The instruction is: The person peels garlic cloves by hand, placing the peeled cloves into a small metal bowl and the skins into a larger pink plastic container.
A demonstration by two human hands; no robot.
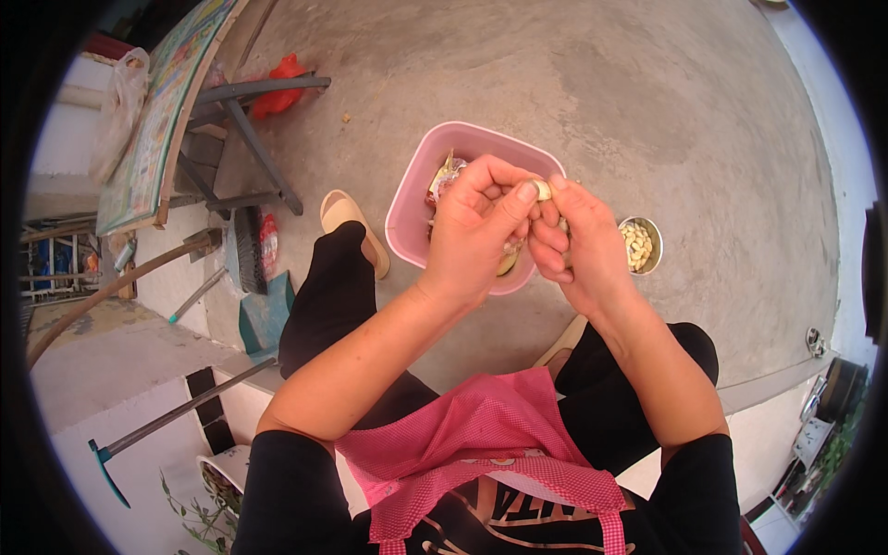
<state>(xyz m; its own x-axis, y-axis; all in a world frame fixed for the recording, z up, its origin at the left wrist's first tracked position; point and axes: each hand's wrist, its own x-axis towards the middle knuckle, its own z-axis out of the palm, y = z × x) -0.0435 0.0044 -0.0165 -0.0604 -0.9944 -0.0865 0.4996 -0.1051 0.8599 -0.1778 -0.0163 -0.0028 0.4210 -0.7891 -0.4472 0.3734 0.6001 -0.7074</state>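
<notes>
A pale garlic clove (544,191) is pinched at the fingertips where both hands meet, over a pink plastic bin (408,229). My left hand (479,218) grips it between thumb and index finger. From the other side, the thumb of my right hand (586,243) presses against its end. The other right fingers curl inward, with something pale partly showing between them, too hidden to name. Wrappers and other scraps (447,173) lie inside the bin, partly covered by my hands. Right of the hands, a round metal bowl (659,253) on the floor holds many peeled garlic cloves (636,244).
The bin stands on a concrete floor (472,62) between my feet, in beige slippers (343,211). At left are a folding table (149,139), a red plastic bag (281,87), a broom (250,250), a teal dustpan (267,316) and a long wooden-handled tool (121,284).
</notes>
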